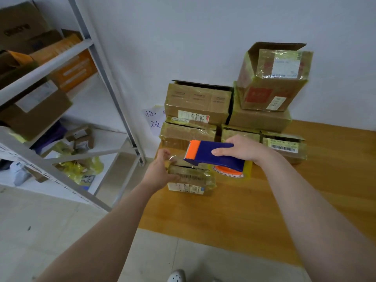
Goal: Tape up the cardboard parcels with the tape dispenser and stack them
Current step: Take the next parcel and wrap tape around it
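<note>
Wooden table, small parcel near its left edge, stacked parcels behind.

Paper sheet on wall: handwritten blue characters "临" above "放"; rest hidden behind boxes.
Top box: small white sticker, sideways digits, seemingly "5914"; red patch and white shipping label too blurred to read.
Low box at right: barcode label, digits too small.
Front parcel: line of capitals under tape, illegible.
Shelf box: dark logo, blurred.
</note>
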